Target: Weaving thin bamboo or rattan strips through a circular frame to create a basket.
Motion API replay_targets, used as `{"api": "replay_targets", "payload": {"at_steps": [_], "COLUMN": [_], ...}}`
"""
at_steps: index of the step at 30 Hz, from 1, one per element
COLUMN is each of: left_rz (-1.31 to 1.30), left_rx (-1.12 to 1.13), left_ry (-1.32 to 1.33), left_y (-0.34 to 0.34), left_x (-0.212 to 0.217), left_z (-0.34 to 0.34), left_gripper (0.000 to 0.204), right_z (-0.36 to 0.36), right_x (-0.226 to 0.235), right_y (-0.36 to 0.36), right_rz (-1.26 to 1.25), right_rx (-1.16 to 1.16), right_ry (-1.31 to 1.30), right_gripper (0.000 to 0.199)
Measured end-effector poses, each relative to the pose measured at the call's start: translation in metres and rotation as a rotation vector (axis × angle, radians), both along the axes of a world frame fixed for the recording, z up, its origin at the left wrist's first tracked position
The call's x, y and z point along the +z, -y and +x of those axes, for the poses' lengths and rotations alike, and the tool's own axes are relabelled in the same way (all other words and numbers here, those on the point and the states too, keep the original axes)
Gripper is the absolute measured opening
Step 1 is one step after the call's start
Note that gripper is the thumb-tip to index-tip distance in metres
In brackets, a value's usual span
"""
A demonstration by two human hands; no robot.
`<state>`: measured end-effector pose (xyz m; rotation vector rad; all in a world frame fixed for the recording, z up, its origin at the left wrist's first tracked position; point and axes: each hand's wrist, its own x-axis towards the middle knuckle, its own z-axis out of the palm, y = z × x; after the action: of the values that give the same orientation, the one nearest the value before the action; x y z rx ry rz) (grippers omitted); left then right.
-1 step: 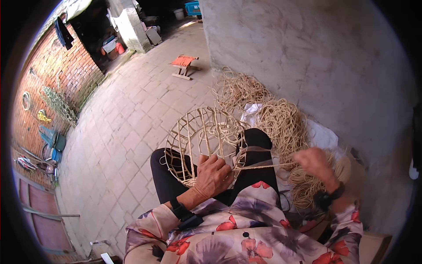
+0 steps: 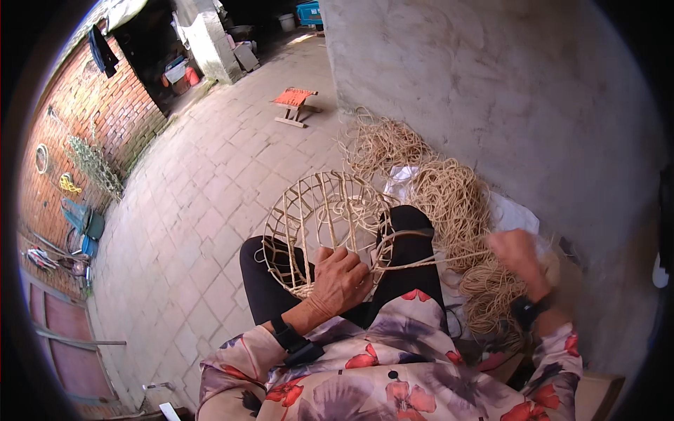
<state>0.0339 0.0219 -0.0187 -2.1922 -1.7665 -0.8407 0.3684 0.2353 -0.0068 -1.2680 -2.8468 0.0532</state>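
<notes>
An open-weave basket frame (image 2: pixel 302 212) of tan cord rests on my lap, tilted over my knees. My left hand (image 2: pixel 340 282) is closed on its near edge, fingers curled over the strands. Out to the right, my right hand (image 2: pixel 517 256) is closed on a tan cord (image 2: pixel 439 261), its outline a little blurred. The cord runs nearly straight from the basket's right side to that hand. Another strand loops above it across my right knee. My palms and the fingertips under the basket edge are hidden.
Heaps of tan cord (image 2: pixel 453 203) lie along the grey wall (image 2: pixel 491 84) at my right, partly on white sheeting (image 2: pixel 516 214). A low folding stool with an orange seat (image 2: pixel 295 96) stands ahead on the paved floor (image 2: pixel 189 203). A brick wall (image 2: pixel 98 105) rises at left.
My right hand has moved a little right and up, drawing the cord farther from the basket. The loop over my right knee has shifted. My left hand and the basket stay put.
</notes>
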Motion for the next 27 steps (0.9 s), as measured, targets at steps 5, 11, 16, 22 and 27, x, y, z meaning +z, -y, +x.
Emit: {"api": "replay_targets", "payload": {"at_steps": [5,11,16,22,27], "left_rz": [0.009,-0.170,-0.181,-0.056,-0.006], "left_rx": [-0.061,0.073,0.053,-0.001,-0.033], "left_ry": [0.104,0.296,0.361,0.110,0.113], "left_y": [-0.009,0.001,-0.001,0.001,0.006], "left_x": [-0.005,-0.003,-0.001,0.000,0.000], "left_z": [0.001,0.004,0.009,0.003,0.002], "left_gripper": [0.017,0.017,0.013,0.015,0.015], "right_z": [0.351,0.201,-0.037,-0.095,-0.086], "right_x": [-0.070,-0.101,-0.019,-0.015,-0.012], "right_y": [-0.127,-0.096,0.029,0.089,0.087], "right_rz": [-0.770,-0.228,-0.586,-0.461,-0.266], "right_rx": [-0.880,-0.714,0.122,0.405,0.382], "right_ry": [-1.226,-0.370,-0.709,-0.456,-0.470], "right_gripper": [0.045,0.027,0.016,0.019,0.014]}}
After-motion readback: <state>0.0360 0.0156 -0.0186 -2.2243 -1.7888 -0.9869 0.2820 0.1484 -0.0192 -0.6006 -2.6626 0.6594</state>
